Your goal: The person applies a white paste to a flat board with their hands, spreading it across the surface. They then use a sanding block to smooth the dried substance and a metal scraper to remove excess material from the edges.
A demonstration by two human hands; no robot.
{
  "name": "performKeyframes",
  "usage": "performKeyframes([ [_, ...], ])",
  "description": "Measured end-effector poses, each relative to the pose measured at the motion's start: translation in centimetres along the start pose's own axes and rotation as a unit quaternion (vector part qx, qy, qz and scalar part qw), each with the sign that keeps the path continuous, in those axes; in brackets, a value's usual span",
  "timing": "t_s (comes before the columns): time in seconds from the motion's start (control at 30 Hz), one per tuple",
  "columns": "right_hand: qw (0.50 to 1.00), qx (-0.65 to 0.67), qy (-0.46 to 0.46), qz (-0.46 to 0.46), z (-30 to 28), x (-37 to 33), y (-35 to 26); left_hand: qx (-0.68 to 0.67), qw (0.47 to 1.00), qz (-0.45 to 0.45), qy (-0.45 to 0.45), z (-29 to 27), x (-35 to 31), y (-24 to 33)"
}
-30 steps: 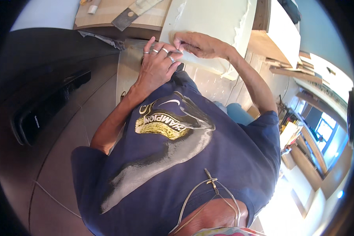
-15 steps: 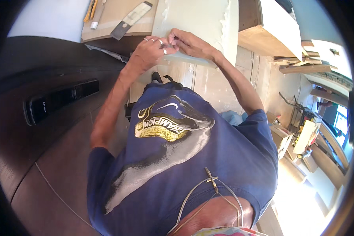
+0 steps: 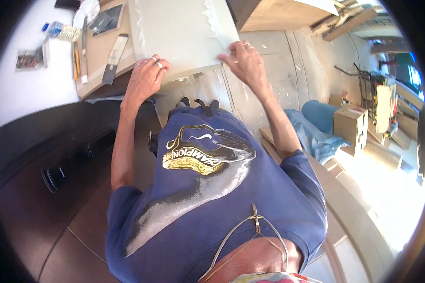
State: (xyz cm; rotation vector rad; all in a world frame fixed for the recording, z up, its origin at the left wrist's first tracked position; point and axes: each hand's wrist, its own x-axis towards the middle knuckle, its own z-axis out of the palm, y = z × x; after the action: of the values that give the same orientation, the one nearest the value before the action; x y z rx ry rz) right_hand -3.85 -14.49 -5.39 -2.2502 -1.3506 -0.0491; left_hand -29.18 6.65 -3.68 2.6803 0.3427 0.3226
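Note:
A pale, smooth board lies before me, with ragged whitish, film-like streaks along both long sides. My left hand is at its near left corner, fingers bent and thumb pressed toward them; rings show on the fingers. At the near right corner my right hand has its thumb and fingers drawn together by the edge. Whether either hand pinches a thin film or the board's edge itself, I cannot make out. Left of the board, a flat scraper with a dark end rests on a wooden panel.
On the left are a yellow-handled tool, a plastic bottle and a crumpled white bag. A wooden cabinet box stands beyond the board's right side. Blue sheeting and a cardboard box lie on the right-hand floor.
My hands, which met at the board's near edge, have parted to its two near corners, left hand leftward and right hand rightward. The view has shifted, showing more of the left worktop.

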Motion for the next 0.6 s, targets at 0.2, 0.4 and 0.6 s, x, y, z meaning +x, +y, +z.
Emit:
performKeyframes([
  [0.2, 0.992, -0.118, 0.04, -0.03, 4.0, 1.0, -2.4, -0.029, 0.993, 0.095, 0.068, 1.4, 6.2, 1.8],
  [0.4, 0.979, 0.086, 0.072, 0.168, 3.0, -0.6, -1.5, -0.144, 0.964, 0.223, -0.005, 5.9, 14.4, 4.5],
  [0.6, 0.938, 0.215, 0.085, 0.259, 2.3, -0.2, -4.1, -0.131, 0.944, 0.303, -0.011, 5.6, 14.5, 2.8],
])
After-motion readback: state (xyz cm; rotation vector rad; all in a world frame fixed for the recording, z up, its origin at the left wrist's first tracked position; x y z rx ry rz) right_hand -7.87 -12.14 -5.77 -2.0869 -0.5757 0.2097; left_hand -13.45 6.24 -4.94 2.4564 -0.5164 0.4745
